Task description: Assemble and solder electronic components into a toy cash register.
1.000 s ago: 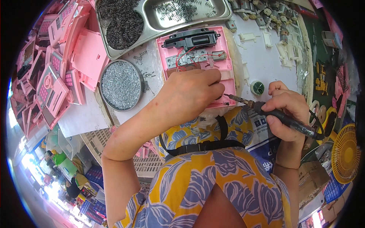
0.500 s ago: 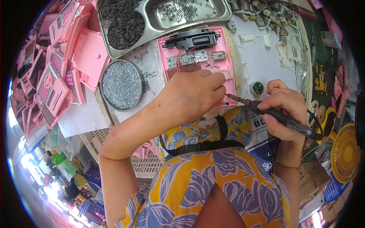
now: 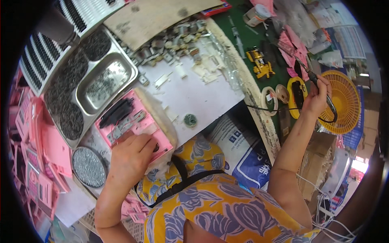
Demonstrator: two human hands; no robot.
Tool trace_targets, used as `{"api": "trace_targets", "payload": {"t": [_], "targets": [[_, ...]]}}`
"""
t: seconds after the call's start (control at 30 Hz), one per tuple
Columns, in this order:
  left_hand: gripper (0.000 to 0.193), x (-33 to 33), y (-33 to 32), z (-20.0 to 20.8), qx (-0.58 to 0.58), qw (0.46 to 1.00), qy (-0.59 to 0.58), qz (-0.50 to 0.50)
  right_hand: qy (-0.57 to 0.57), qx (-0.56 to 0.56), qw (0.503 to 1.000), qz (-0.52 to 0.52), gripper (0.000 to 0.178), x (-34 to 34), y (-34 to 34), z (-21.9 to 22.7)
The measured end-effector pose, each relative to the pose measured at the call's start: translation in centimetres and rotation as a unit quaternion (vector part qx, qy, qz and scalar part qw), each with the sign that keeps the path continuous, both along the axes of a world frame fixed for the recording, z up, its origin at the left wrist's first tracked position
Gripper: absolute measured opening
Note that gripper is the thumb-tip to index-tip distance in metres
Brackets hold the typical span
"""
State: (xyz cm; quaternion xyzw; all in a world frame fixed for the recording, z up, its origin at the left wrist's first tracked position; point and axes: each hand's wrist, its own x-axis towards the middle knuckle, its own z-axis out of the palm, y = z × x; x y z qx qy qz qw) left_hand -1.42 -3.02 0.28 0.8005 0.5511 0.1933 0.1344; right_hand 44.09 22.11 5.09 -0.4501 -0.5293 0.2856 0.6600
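Note:
My right hand (image 3: 317, 97) is stretched out to the far right, wrapped round the handle of a soldering iron (image 3: 332, 108). The iron's tip points up and away, close to a wire coil (image 3: 285, 47). My left hand (image 3: 131, 156) rests over a pink plastic housing (image 3: 165, 149), its fingers curled and pressed together. Whatever lies between those fingertips is hidden. Inside the housing sit a black part (image 3: 116, 112) and a metal strip (image 3: 119, 129). A small green-topped spool (image 3: 190, 120) stands to the right of the housing.
A steel tray (image 3: 132, 73) with dark springs lies beyond the housing. Left of my hand is a round dish of small screws (image 3: 89, 167). Pink housings (image 3: 38, 188) pile up at left. A yellow fan (image 3: 339, 103) stands at right; a black cord (image 3: 263, 108) trails from the iron.
My right hand has carried the soldering iron away from the housing, out to the far right. The view has turned rightward. My left hand stays over the housing.

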Motion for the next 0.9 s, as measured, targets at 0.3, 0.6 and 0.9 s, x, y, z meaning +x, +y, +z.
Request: {"api": "trace_targets", "payload": {"t": [0.3, 0.6, 0.9], "targets": [[0.015, 0.8, -0.6, -0.6, -0.021, 0.992, -0.073, 0.099, -0.063, -0.106, 0.991, -0.054, 0.012, 0.7, 6.2, -2.2], [0.025, 0.2, -3.6, -0.7, -0.051, 0.962, -0.201, 0.18, 0.281, -0.253, 0.86, 0.342, 0.044, -12.5, -6.0, -5.3], [0.027, -0.2, -2.8, -1.6, 0.058, 0.973, -0.188, 0.122, -0.463, 0.062, 0.762, 0.448, 0.027, -26.7, -15.4, -6.0]]}}
